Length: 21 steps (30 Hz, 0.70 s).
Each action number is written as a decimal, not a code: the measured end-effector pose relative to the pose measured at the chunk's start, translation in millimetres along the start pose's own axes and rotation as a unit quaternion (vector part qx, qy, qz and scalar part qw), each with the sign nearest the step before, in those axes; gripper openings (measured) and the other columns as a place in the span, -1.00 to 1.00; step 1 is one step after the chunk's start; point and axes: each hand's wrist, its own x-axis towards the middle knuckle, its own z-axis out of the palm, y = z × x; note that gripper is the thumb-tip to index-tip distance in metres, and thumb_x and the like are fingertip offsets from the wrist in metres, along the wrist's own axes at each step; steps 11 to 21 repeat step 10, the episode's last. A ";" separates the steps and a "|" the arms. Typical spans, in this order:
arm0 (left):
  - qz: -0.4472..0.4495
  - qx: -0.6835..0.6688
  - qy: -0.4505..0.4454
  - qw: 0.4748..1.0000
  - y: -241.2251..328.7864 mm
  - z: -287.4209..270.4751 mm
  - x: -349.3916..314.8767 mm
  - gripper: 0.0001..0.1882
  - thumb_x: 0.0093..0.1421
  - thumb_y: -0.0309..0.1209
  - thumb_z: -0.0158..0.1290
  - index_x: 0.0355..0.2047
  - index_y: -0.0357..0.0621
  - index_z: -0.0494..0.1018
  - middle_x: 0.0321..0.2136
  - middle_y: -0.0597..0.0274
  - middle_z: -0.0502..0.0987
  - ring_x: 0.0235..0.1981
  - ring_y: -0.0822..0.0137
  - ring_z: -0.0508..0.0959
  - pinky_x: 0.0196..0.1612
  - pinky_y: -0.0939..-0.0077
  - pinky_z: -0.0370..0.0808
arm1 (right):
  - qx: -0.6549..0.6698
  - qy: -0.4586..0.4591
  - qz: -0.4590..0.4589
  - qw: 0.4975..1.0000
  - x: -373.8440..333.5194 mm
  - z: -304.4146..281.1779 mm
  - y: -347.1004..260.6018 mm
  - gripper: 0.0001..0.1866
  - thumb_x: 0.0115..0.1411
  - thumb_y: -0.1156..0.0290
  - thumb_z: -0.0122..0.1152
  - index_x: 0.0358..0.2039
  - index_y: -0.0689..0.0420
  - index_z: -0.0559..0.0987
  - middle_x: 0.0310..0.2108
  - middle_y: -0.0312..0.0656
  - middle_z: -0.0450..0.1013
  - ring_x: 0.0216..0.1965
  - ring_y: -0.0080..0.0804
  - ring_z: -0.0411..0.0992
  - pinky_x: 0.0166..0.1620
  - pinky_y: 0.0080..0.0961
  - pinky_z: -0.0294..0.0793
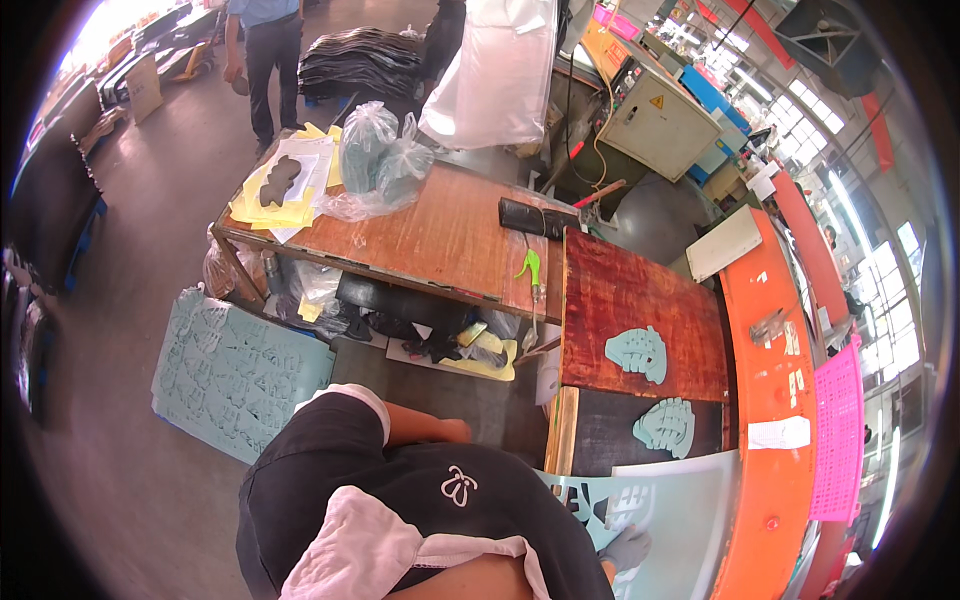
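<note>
In a grey glove, my right hand (625,548) is at the lower right, with its fingers closed at a light-blue foam sheet (600,486). Dark and pale openings show where shapes are cut out of this sheet. It lies over a pale translucent board (690,490) beside the orange machine. My left forearm (425,428) passes behind my torso, which hides the left hand. Ahead of the sheet, one stack of light-blue cut foam pieces (665,427) rests on a black surface. Another stack of cut pieces (637,354) sits farther off on a reddish-brown board (640,290).
An orange machine beam (775,400) runs along the right, with a pink plastic basket (838,430) beyond. On the wooden table (440,230) are plastic bags (375,155), papers and a green air gun (530,265). Light-blue sheets (240,370) are stacked on the left floor. A person (268,50) stands far left.
</note>
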 end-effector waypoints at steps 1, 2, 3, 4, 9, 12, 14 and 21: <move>0.003 0.002 0.004 1.000 -0.4 0.3 0.2 -0.62 -0.02 -0.09 0.07 -0.35 -0.12 0.57 -0.37 -0.02 0.58 -0.29 0.09 0.59 -0.23 0.26 0.47 | -0.001 -0.003 0.001 1.000 0.2 -0.6 -0.7 -0.42 0.19 0.02 -0.10 -0.05 0.32 0.40 0.05 0.19 0.28 0.10 0.09 0.22 0.11 -0.12 0.22; 0.006 0.004 0.008 1.000 -0.4 0.3 0.4 -0.62 -0.01 -0.09 0.06 -0.36 -0.13 0.57 -0.38 -0.02 0.58 -0.30 0.08 0.59 -0.23 0.26 0.47 | -0.001 -0.006 0.002 1.000 0.6 -1.4 -1.2 -0.42 0.19 0.02 -0.11 -0.05 0.32 0.40 0.05 0.19 0.28 0.10 0.09 0.22 0.11 -0.12 0.22; 0.009 0.011 0.008 1.000 -0.1 0.3 -0.2 -0.62 -0.01 -0.09 0.06 -0.36 -0.13 0.57 -0.39 -0.02 0.58 -0.30 0.07 0.59 -0.23 0.26 0.47 | 0.001 -0.004 0.000 1.000 0.5 -2.1 -1.2 -0.42 0.19 0.02 -0.11 -0.05 0.32 0.40 0.06 0.19 0.27 0.10 0.09 0.22 0.11 -0.12 0.22; 0.011 0.001 0.010 1.000 0.2 -0.1 -1.6 -0.62 -0.01 -0.09 0.06 -0.37 -0.14 0.57 -0.40 -0.02 0.58 -0.31 0.07 0.59 -0.24 0.26 0.47 | -0.003 -0.009 0.003 1.000 0.5 -2.5 -1.5 -0.42 0.19 0.02 -0.11 -0.04 0.32 0.40 0.06 0.19 0.27 0.10 0.09 0.22 0.12 -0.13 0.22; 0.011 -0.005 0.004 1.000 3.1 -4.4 -7.7 -0.62 -0.01 -0.10 0.05 -0.38 -0.16 0.56 -0.42 -0.05 0.57 -0.33 0.08 0.59 -0.24 0.26 0.47 | -0.008 -0.011 0.002 1.000 0.4 -3.2 -2.2 -0.41 0.19 0.02 -0.10 -0.03 0.33 0.39 0.07 0.19 0.26 0.11 0.08 0.21 0.12 -0.14 0.22; 0.012 0.000 -0.006 1.000 4.2 -5.8 -7.6 -0.62 0.00 -0.10 0.05 -0.39 -0.18 0.57 -0.41 -0.03 0.58 -0.32 0.12 0.60 -0.24 0.28 0.47 | -0.010 -0.014 0.004 1.000 -0.3 -3.4 -2.6 -0.41 0.19 0.02 -0.10 -0.03 0.33 0.39 0.07 0.19 0.26 0.11 0.08 0.21 0.12 -0.14 0.22; 0.012 0.000 -0.006 1.000 4.2 -5.8 -7.6 -0.62 0.00 -0.10 0.05 -0.39 -0.18 0.57 -0.41 -0.03 0.58 -0.32 0.12 0.60 -0.24 0.28 0.47 | -0.010 -0.014 0.004 1.000 -0.3 -3.4 -2.6 -0.41 0.19 0.02 -0.10 -0.03 0.33 0.39 0.07 0.19 0.26 0.11 0.08 0.21 0.12 -0.14 0.22; 0.012 0.000 -0.006 1.000 4.2 -5.8 -7.6 -0.62 0.00 -0.10 0.05 -0.39 -0.18 0.57 -0.41 -0.03 0.58 -0.32 0.12 0.60 -0.24 0.28 0.47 | -0.010 -0.014 0.004 1.000 -0.3 -3.4 -2.6 -0.41 0.19 0.02 -0.10 -0.03 0.33 0.39 0.07 0.19 0.26 0.11 0.08 0.21 0.12 -0.14 0.22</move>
